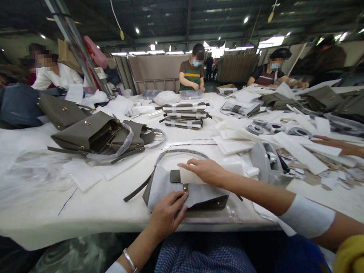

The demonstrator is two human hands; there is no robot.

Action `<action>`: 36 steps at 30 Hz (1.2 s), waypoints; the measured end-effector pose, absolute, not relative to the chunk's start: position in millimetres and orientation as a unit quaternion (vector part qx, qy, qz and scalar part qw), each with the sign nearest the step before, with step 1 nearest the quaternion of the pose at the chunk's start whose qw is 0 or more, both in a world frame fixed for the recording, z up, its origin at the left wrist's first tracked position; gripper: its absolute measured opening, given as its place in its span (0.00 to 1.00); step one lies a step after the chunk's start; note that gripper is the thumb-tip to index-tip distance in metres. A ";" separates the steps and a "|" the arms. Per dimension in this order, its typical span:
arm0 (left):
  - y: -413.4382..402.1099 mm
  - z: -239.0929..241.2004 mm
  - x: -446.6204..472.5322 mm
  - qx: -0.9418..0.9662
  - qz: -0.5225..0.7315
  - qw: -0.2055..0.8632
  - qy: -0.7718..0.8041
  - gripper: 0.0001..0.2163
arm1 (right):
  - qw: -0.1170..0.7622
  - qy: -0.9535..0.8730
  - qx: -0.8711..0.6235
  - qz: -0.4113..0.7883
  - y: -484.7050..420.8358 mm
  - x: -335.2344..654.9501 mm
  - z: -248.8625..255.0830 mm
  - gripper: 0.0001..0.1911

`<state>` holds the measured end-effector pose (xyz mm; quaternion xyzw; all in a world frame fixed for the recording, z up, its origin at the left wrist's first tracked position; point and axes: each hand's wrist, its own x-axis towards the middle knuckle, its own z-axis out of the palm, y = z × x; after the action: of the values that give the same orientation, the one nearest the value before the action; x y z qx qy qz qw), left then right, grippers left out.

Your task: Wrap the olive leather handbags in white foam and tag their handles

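Observation:
An olive-grey handbag [218,204] lies flat before me with white tissue [160,183] over its front. Its wrapped handle [183,151] arches away behind it, and a loose strap [137,190] sticks out left. My left hand [168,212] rests at the near side, fingertips on the gold clasp [185,189], thumb apart. Over the upper part of the bag, my right hand [205,171] has its fingers on a white foam sheet [189,176], which partly covers a grey flap tab [175,176]. The right thumb is hidden.
More olive handbags [84,131] lie at left, and wrapped ones are stacked [185,115] ahead. At right stand a grey tape dispenser [266,159], foam strips [301,153] and scraps. A co-worker's hand [341,142] reaches in from the right. Other people work across the table.

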<state>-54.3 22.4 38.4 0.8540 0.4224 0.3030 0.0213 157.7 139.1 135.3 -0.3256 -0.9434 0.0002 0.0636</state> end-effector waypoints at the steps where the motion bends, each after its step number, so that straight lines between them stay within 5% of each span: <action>1: 22.2 37.5 -54.5 0.854 0.302 0.021 0.423 0.19 | 0.050 -0.951 -0.304 -0.018 137.5 154.8 130.7 0.31; 5: 21.8 34.3 -54.9 0.853 0.298 0.027 0.427 0.19 | 0.028 -0.969 -0.243 -0.037 127.1 147.9 126.2 0.12; 9: 22.1 33.8 -53.6 0.848 0.309 0.031 0.429 0.20 | 0.059 -0.965 -0.255 -0.028 116.9 141.5 123.8 0.07; 20: 21.7 35.5 -53.8 0.848 0.321 0.038 0.420 0.19 | 0.036 -0.962 -0.263 -0.059 111.8 133.8 122.7 0.10; 25: 22.1 32.7 -54.5 0.848 0.322 0.029 0.419 0.18 | 0.033 -0.953 -0.294 -0.060 123.2 167.8 127.0 0.44; 30: 22.1 30.5 -54.6 0.847 0.322 0.028 0.422 0.17 | -0.031 -0.937 -0.347 0.003 135.6 193.2 126.9 0.30; 36: 21.6 27.8 -55.5 0.845 0.324 0.019 0.425 0.18 | 0.116 -0.956 -0.264 -0.052 129.7 157.5 156.3 0.23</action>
<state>-55.5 21.6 27.8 0.8448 0.4253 0.3241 0.0188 157.5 129.7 156.3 -0.2642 -0.9561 -0.0521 0.1156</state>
